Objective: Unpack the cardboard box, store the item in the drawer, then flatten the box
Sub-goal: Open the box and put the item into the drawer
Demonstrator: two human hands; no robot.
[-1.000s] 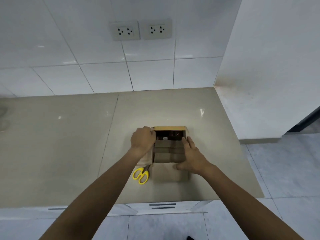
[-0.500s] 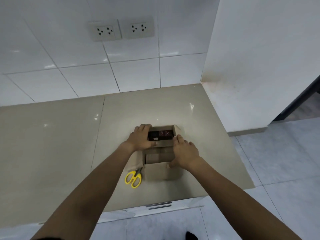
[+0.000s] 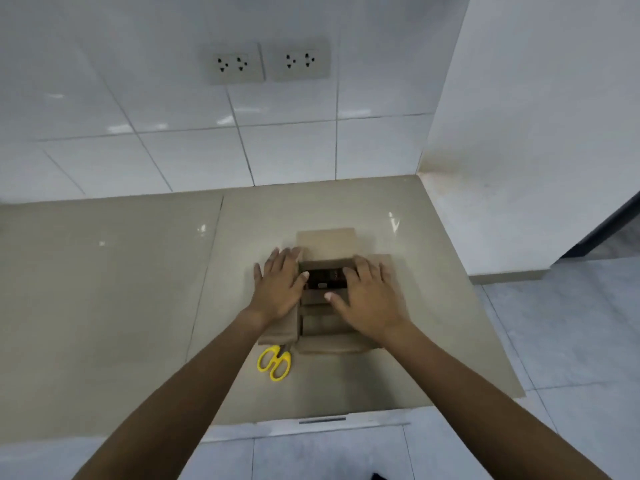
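Cardboard box near the counter's front edge lay open, left hand and right hand flat with fingers spread on its side flaps; the dark item inside looked light and rigid, best pinched by its long sides.

Two bare forearms reaching forward from the bottom edge, converging toward the middle. Left hand palm down, fingers spread and flat, thumb angled inward to the right. Right hand likewise palm down, fingers pointing away, thumb tip extended leftward. Hands side by side, apart, neither curled around anything.
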